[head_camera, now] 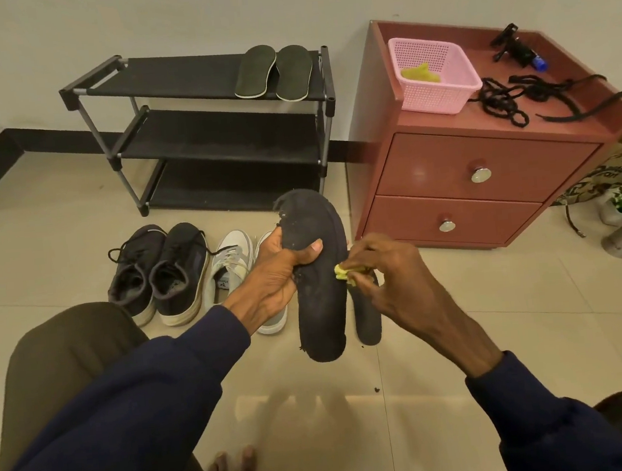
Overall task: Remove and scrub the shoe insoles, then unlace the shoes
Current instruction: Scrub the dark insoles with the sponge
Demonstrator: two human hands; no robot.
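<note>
Left hand (pixel 278 265) grips the black insole (pixel 319 276) mid-air above the floor, long axis near vertical, toe end up toward the rack; right hand (pixel 385 277) pinches a yellow sponge (pixel 341 271) against its edge.

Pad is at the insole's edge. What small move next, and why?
Probably stroke the yellow pad down along the black insole toward its near end: the right hand pinches it only at the right edge, pale specks dot the surface, and the left hand grips the middle.
</note>
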